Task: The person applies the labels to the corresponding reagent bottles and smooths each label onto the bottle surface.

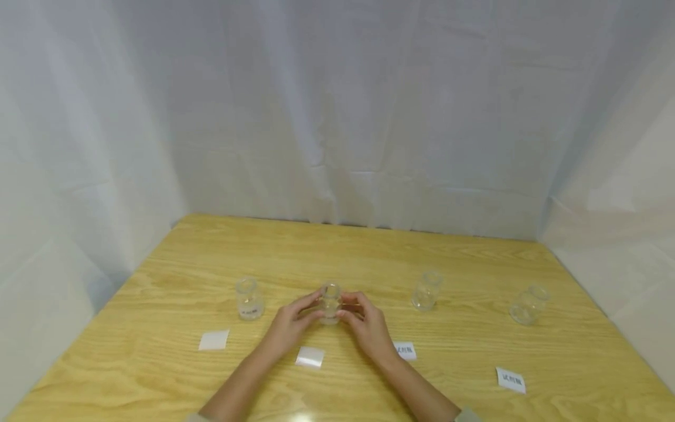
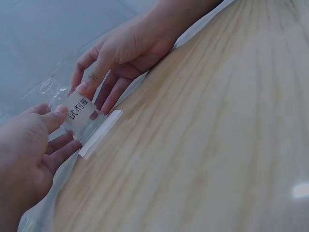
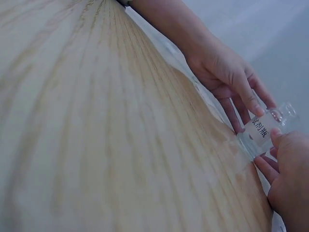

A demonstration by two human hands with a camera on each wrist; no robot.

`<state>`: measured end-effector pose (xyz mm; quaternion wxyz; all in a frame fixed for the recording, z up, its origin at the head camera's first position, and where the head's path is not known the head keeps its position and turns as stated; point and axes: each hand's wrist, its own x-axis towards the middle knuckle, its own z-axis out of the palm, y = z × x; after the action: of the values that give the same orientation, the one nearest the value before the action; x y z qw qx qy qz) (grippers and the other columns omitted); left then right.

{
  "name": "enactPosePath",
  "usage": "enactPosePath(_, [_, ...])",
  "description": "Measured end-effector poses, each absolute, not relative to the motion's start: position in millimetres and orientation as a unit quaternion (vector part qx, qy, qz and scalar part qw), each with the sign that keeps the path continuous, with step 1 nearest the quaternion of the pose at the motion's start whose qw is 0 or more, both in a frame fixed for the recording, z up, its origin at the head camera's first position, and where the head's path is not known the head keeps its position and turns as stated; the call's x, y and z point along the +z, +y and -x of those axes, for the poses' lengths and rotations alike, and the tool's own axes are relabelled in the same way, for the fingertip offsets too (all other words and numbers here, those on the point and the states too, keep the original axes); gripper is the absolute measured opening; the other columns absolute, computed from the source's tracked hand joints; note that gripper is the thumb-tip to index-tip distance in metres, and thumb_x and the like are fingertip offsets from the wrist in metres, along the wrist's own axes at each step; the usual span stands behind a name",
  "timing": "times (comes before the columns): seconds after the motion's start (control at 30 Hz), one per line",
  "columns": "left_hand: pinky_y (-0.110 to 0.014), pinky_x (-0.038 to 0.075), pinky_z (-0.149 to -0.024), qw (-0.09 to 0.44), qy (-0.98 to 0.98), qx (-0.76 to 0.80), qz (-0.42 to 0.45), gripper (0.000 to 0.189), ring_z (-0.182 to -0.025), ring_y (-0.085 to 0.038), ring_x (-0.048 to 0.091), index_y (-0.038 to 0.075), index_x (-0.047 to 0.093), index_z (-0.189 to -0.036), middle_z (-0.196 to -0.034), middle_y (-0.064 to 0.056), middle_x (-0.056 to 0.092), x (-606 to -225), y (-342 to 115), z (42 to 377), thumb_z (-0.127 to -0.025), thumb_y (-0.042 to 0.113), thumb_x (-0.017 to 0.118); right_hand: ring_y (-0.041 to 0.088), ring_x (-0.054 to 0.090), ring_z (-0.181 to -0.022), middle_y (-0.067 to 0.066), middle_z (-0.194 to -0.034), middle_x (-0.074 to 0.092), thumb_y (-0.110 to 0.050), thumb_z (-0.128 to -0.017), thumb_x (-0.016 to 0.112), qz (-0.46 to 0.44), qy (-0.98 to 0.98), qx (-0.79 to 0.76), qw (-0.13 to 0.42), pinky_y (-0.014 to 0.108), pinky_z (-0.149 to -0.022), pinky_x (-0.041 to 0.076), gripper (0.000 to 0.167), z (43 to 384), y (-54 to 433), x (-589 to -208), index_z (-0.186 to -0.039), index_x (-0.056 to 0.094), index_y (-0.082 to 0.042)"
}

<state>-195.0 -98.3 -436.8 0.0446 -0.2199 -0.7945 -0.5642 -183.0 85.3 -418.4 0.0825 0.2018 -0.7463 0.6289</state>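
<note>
A small clear glass bottle (image 1: 330, 300) stands upright on the wooden table between both hands. My left hand (image 1: 291, 324) grips its left side and my right hand (image 1: 367, 326) its right side. Printed black characters show on the white label (image 2: 79, 110) on the bottle's near face. In the right wrist view, each thumb presses at one end of this label (image 3: 259, 129), with the other fingers curled round behind the glass. A plain white paper piece (image 1: 310, 357) lies on the table just in front of the bottle.
To the left stands another glass bottle (image 1: 249, 300) with a printed label, a blank white paper (image 1: 213, 340) before it. Two more bottles, one nearer (image 1: 426, 291) and one far right (image 1: 529, 305), stand behind printed labels (image 1: 405, 350). White curtains (image 1: 369, 117) enclose the table (image 1: 453, 387).
</note>
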Motion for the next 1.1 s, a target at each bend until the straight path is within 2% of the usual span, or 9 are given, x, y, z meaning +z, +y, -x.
enactPosePath(0.23, [-0.042,0.038,-0.094,0.024,-0.788,-0.570,0.233,0.042,-0.116,-0.035,0.047,0.002,0.048,-0.131,-0.131,-0.019,0.045,-435.6,-104.1,195.5,-0.091,0.011,0.056,0.039,0.056,-0.099,0.024,-0.111,0.056,0.007,-0.084,0.060,-0.194,-0.748,0.632,0.060,0.031,-0.080,0.050,0.023,182.1,87.1,-416.1,-0.106,0.053,0.011])
enactPosePath(0.37, [-0.042,0.037,-0.095,0.015,-0.784,-0.580,0.220,0.042,-0.116,-0.034,0.047,0.002,0.048,-0.131,-0.132,-0.019,0.046,-435.1,-102.5,196.0,-0.091,0.013,0.056,0.038,0.056,-0.100,0.023,-0.112,0.056,0.006,-0.084,0.060,-0.195,-0.757,0.621,0.059,0.035,-0.083,0.048,0.025,182.7,88.9,-415.3,-0.108,0.053,0.010])
enactPosePath(0.53, [-0.038,0.040,-0.093,0.004,-0.765,-0.606,0.219,0.047,-0.116,-0.038,0.045,-0.004,0.044,-0.131,-0.130,-0.024,0.045,-436.7,-97.7,198.3,-0.087,-0.003,0.059,0.042,0.054,-0.101,0.027,-0.113,0.053,0.015,-0.081,0.058,-0.210,-0.747,0.629,0.054,0.041,-0.085,0.047,0.033,182.9,90.3,-415.7,-0.112,0.049,0.012])
enactPosePath(0.63, [-0.034,0.044,-0.089,0.002,-0.759,-0.613,0.221,0.055,-0.114,-0.040,0.046,-0.005,0.042,-0.133,-0.130,-0.025,0.044,-440.2,-95.1,198.9,-0.081,-0.009,0.062,0.043,0.053,-0.102,0.028,-0.113,0.052,0.017,-0.078,0.059,-0.216,-0.741,0.634,0.044,0.040,-0.083,0.048,0.038,182.2,90.1,-415.5,-0.114,0.046,0.013])
enactPosePath(0.83, [-0.028,0.045,-0.086,0.014,-0.770,-0.602,0.212,0.061,-0.112,-0.037,0.049,0.003,0.043,-0.134,-0.130,-0.020,0.045,-446.1,-91.6,197.8,-0.078,-0.005,0.068,0.042,0.055,-0.097,0.028,-0.112,0.051,0.014,-0.077,0.065,-0.221,-0.762,0.607,0.050,0.031,-0.079,0.050,0.046,179.0,88.3,-415.6,-0.117,0.044,0.011])
enactPosePath(1.1, [-0.037,0.045,-0.088,0.055,-0.789,-0.570,0.223,0.049,-0.111,-0.035,0.051,0.000,0.050,-0.128,-0.126,-0.019,0.051,-441.0,-94.1,197.4,-0.081,-0.003,0.064,0.041,0.055,-0.098,0.027,-0.115,0.051,0.017,-0.077,0.062,-0.250,-0.768,0.582,0.093,0.040,-0.082,0.048,0.040,180.6,88.1,-416.7,-0.112,0.046,0.012])
